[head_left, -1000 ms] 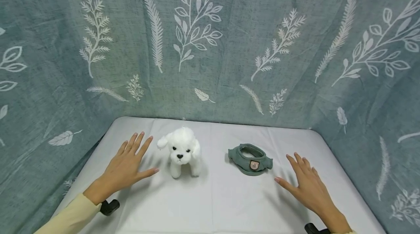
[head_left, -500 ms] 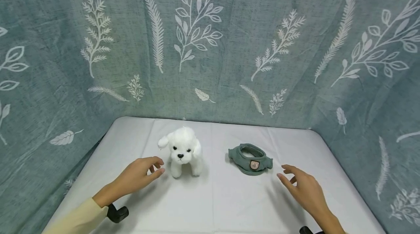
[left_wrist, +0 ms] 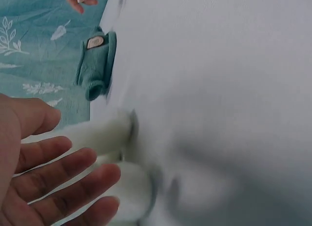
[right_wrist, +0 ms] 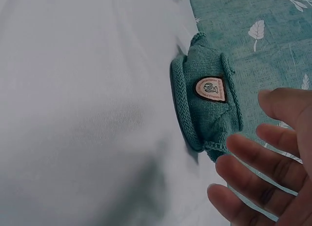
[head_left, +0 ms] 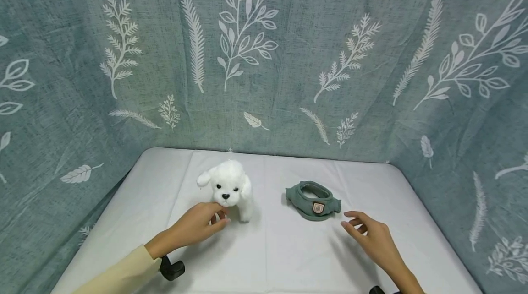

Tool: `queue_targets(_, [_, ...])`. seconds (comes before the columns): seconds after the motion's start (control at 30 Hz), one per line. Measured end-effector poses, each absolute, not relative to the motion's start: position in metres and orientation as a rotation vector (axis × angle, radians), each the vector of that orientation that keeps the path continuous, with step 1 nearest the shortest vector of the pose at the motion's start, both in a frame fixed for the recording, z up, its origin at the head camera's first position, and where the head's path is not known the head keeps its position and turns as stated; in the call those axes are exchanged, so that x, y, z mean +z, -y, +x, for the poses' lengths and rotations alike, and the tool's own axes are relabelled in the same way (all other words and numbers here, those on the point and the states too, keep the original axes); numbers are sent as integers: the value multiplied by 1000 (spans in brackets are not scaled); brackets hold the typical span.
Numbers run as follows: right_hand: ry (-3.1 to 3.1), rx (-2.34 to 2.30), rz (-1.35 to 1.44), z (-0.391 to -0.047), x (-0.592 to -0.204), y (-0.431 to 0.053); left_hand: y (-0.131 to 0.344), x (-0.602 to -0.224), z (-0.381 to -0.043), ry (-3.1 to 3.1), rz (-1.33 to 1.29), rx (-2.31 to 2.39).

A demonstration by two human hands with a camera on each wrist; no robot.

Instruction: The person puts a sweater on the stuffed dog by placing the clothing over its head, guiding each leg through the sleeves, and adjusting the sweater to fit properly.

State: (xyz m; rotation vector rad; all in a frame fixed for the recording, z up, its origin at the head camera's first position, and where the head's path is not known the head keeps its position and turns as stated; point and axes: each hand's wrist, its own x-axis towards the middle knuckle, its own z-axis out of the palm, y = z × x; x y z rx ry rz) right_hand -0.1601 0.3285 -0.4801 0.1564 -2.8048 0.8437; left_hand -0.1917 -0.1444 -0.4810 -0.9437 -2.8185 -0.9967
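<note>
Fingers [left_wrist: 87, 186] half bent around nothing, beside a white toy dog [head_left: 228, 178] and a green knit top [head_left: 305, 202]

Just left of centre in the head view's lower half, the dog stands on the white-covered table [head_left: 288, 257], apparently held up by its own stuffed legs, since I see no other prop. Right of centre, the knit top sits with its wide opening upward and its patch [head_left: 318, 207] facing me; I'd say the thick rolled hems keep that ring from collapsing.

My left hand [head_left: 198, 225] reaches in from the lower left, fingers relaxed and gripping nothing. I judge that I hold it low to meet the dog at leg height. The dog is right behind my fingertips, its chin above them in the frame and one foreleg hidden by them; whether they touch the plush, I cannot tell.

My right hand [head_left: 373, 239], at lower right, is loosely curved and empty too, likely leaving room between thumb and fingers. The knit top lies up and left of those fingertips, near but apart.
</note>
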Motion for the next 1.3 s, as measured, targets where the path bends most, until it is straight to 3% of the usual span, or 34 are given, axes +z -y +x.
queue_targets(0.67, [2790, 1026, 151, -168, -488, -326, 72, -491, -198, 2794, -1255, -1039])
queue_targets(1.3, [2789, 1223, 140, -186, -491, -325, 5, -486, -223, 2779, -1222, -1030])
